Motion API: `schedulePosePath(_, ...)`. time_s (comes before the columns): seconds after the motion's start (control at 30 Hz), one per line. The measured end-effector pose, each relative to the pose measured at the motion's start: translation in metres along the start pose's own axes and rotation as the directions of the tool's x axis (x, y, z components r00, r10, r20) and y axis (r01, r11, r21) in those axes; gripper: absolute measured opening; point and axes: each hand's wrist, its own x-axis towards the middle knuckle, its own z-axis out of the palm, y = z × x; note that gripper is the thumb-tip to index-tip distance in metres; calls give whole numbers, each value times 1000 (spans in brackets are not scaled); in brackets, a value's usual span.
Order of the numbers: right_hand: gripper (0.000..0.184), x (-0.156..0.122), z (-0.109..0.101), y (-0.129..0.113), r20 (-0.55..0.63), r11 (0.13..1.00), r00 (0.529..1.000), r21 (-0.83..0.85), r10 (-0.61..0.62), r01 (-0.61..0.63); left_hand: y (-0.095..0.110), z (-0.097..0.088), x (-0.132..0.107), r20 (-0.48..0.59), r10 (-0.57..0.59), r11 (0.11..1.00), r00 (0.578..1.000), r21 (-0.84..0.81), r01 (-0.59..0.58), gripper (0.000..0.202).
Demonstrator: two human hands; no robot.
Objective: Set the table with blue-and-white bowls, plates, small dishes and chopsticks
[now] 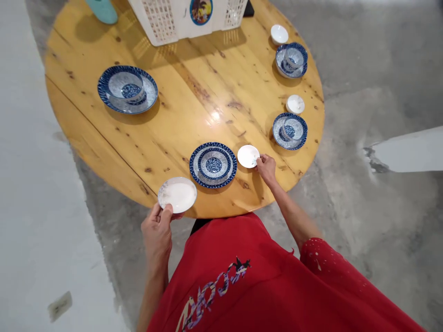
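Observation:
My left hand (161, 226) grips a white saucer (178, 195) by its near rim, held over the front edge of the round wooden table (166, 138). Between thumb and fingers of my right hand (267, 168) is the rim of a small white dish (248, 156); whether it rests fully on the wood I cannot tell. Just left of that dish stands a blue-patterned bowl (213, 163) on a matching plate (213, 183), roughly between my two hands.
A white plastic basket (187, 18) stands at the back, near a turquoise object (104, 11). Another blue bowl (126, 87) sits in a plate at left. Along the right edge are two more bowl sets (291, 60) (290, 131) and small white bowls (279, 34) (295, 104).

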Motion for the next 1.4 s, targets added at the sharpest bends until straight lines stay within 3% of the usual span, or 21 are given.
schedulePosePath(0.23, 34, -5, 5, -6, -106, 997, 994, -68, 14, -22, -3, -25, 21, 78, -24, 999, 997, 33, 21, 41)
schedulePosePath(0.4, 34, -5, 3, -11, -124, 997, 992, -74, 24, -33, -6, -29, 30, 98, -33, 999, 995, 21, 31, 43)
schedulePosePath(0.6, 34, -6, 2, -11, -118, 995, 993, -101, 13, -25, -2, -16, 27, 98, -11, 1000, 995, -8, 12, 41)
schedulePosePath(0.87, 35, -6, 6, -4, -92, 999, 995, -14, 39, -40, 11, 7, 19, 99, -20, 999, 995, 26, 18, 43)
schedulePosePath(1.2, 33, -9, 3, -6, -47, 998, 997, 26, 58, -57, 15, 24, 14, 113, -13, 999, 994, 42, 9, 43)
schedulePosePath(1.3, 32, -11, -4, -8, -38, 999, 999, -20, 27, -27, 16, 26, 15, 107, -27, 998, 994, 57, 21, 46)
schedulePosePath(1.4, 34, -17, -18, -13, -108, 994, 994, -111, -10, -2, 20, 27, 15, 115, -40, 998, 993, 49, 34, 48)
